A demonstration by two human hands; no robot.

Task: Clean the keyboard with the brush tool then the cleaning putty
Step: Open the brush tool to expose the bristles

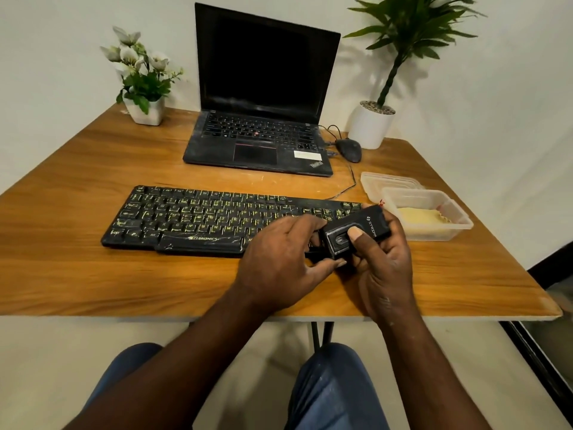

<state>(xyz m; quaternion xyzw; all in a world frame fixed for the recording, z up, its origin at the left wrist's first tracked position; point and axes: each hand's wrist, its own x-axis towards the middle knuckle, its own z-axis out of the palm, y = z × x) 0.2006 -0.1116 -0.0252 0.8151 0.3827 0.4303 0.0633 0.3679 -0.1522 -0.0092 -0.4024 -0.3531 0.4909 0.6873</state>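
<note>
Lower centre-right of the frame: the right hand (383,259) is wrapped around a black brush tool (356,231), thumb on its slider; the left hand (279,259), fingers curled, pinches the tool's left end, where dark bristles may be emerging, though this is hard to tell; the keyboard (198,218) lies just beyond and left of both hands, long axis running left to right, so brushing likely means sweeping leftward, the left hand being nearer; pale cleaning putty (423,217) sits in an open plastic tub (459,223) at right, untouched.
</note>
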